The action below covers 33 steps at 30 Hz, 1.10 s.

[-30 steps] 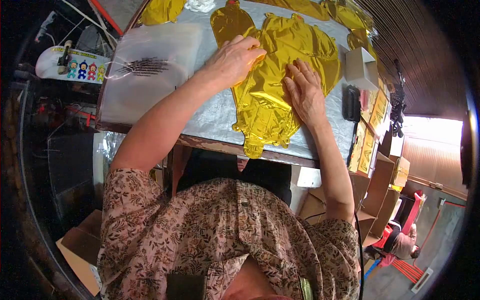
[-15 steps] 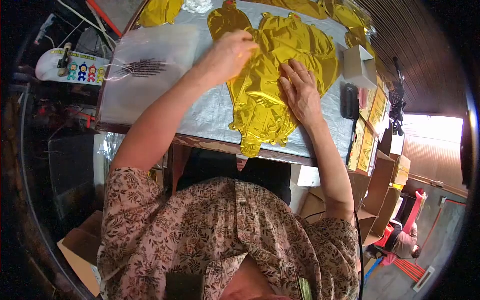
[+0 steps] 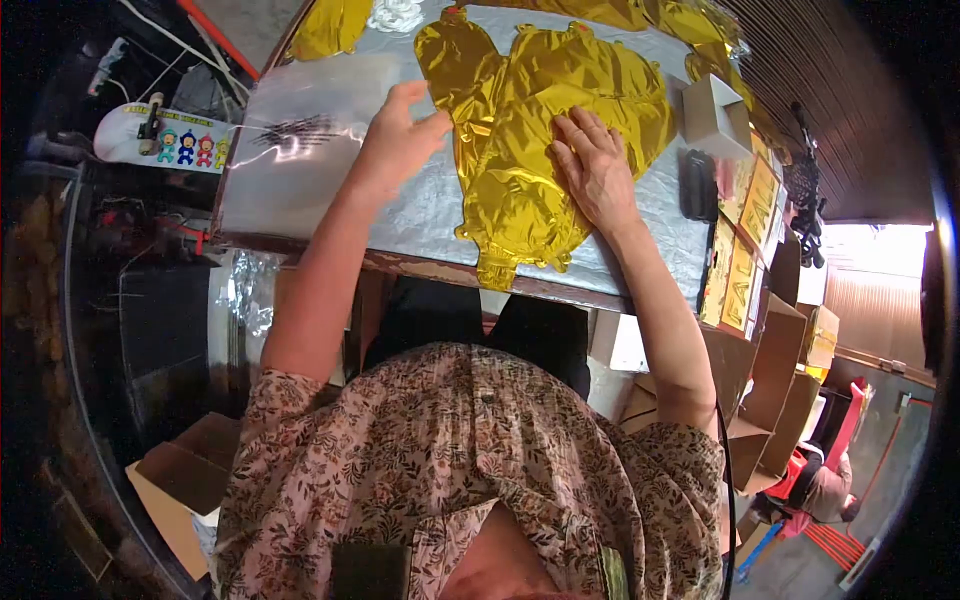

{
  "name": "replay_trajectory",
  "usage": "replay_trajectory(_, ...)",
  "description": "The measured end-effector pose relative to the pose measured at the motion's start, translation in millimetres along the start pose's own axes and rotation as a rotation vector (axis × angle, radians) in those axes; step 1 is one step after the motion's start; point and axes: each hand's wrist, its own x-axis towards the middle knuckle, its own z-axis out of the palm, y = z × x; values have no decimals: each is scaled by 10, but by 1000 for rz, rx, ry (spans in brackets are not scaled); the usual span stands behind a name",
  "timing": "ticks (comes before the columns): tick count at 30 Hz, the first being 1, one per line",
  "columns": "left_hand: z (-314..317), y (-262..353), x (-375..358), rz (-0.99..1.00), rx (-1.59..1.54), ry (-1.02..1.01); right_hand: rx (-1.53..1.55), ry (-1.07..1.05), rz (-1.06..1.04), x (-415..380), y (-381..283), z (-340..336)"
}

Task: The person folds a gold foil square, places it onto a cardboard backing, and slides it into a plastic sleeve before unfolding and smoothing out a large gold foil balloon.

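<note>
A gold foil balloon (image 3: 525, 170), flat and creased, lies across the table with its lower end at the front edge. My right hand (image 3: 598, 165) rests on its right half, fingers stretched out and palm down. Just left of the balloon, my left hand (image 3: 398, 138) hovers with thumb and fingers apart and nothing between them. A rounded gold lobe (image 3: 458, 50) of foil extends up beyond that hand.
Clear plastic bags (image 3: 295, 185) lie at the left of the grey-covered table. More gold foil (image 3: 325, 28) sits at the back left. A white box (image 3: 715, 115) and a black case (image 3: 698, 185) stand at the right. Another person (image 3: 825, 480) is in the lower right background.
My left hand has come off the foil and moved left, its fingers spreading. My right hand stays on the balloon. The whole view has shifted slightly.
</note>
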Motion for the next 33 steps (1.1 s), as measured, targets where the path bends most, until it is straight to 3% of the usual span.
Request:
replay_trajectory(3,94,-64,-8,-57,-224,114,13,13,-2,-11,15,14)
replay_trajectory(6,99,10,79,-158,-234,73,23,25,-4,-14,32,46)
replay_trajectory(9,3,0,293,-251,-181,-24,22,43,-13,-30,38,64)
replay_trajectory(13,14,85,404,-229,16,-98,32,59,-22,-22,36,60)
replay_trajectory(15,123,-36,520,53,201,-86,34,61,-16,-29,25,56)
replay_trajectory(16,152,-29,536,57,202,-89,37,61,-13,-22,24,53)
replay_trajectory(18,228,28,520,332,565,-25,27,76,-12,-19,18,62)
replay_trajectory(23,566,195,371,478,708,-91,23,69,-9,-21,28,67)
replay_trajectory(28,678,186,315,493,673,-192,27,62,-4,-23,23,61)
replay_trajectory(31,681,198,309,468,634,-281,11,57,2,-23,17,66)
replay_trajectory(33,684,140,331,509,414,-384,13,41,13,-22,18,70)
